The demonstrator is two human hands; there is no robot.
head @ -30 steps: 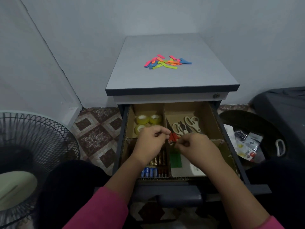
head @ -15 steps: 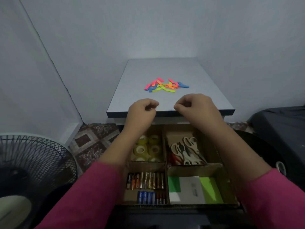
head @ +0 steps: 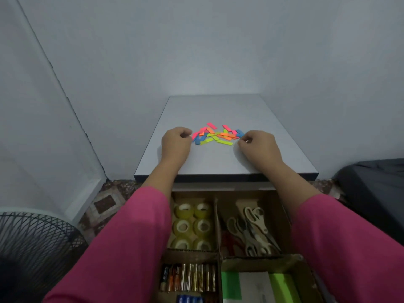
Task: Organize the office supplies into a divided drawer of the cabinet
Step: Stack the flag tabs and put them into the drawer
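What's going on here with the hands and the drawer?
A person in pink sleeves is sorting office supplies into a divided cardboard drawer of a small cabinet. Both hands are up on the cabinet top, the left hand and right hand curled at either side of a pile of coloured sticky tabs, apparently about to gather them. Below, tape rolls, scissors, batteries and paper pads already sit in separate compartments.

Blue batteries (head: 189, 300): cut by bottom edge; green and white pads (head: 251, 287): likewise cut; fan (head: 32, 248): cropped left; both hands' fingertips curled under, grasp indeterminable; battery labels unreadable.
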